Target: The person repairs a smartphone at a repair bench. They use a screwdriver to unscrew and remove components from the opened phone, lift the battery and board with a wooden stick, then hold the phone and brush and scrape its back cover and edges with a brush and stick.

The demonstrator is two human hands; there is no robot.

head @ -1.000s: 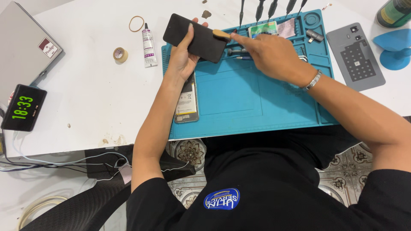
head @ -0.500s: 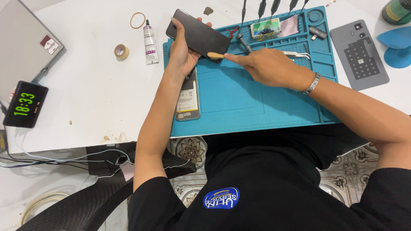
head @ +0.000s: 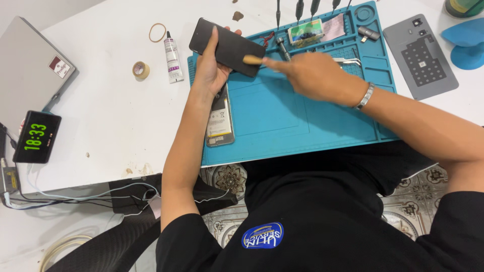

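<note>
The right hand (head: 310, 75) is blurred, so its fingers cannot be counted, and the tool it pinches shows only as a short tan stub (head: 252, 60) whose tip lies against the dark phone screen panel (head: 228, 46); what kind of tool it is cannot be told. The screwdrivers (head: 298, 8) along the far edge of the blue repair mat (head: 282, 121) are cut off at the top of the view, as are a green container (head: 464, 6) and a blue stand (head: 468, 43) at the right. The mat lies on a white table (head: 101, 116); patterned floor tiles (head: 229, 179) show below the table's near edge. Left of the mat sit a glue tube (head: 172, 50), a tape roll (head: 140, 69), a rubber band (head: 157, 32), a digital clock (head: 36, 137) and a grey laptop (head: 27, 75). An opened phone body (head: 220, 123) lies on the mat's left edge beneath the left forearm, and a grey back cover (head: 421, 55) rests on the table right of the mat. The left hand (head: 212, 68) is raised over the mat's upper left corner, fingers and thumb wrapped around the panel from beneath, holding it tilted. The right arm reaches across the mat, wrist bearing a metal bracelet (head: 365, 96).
</note>
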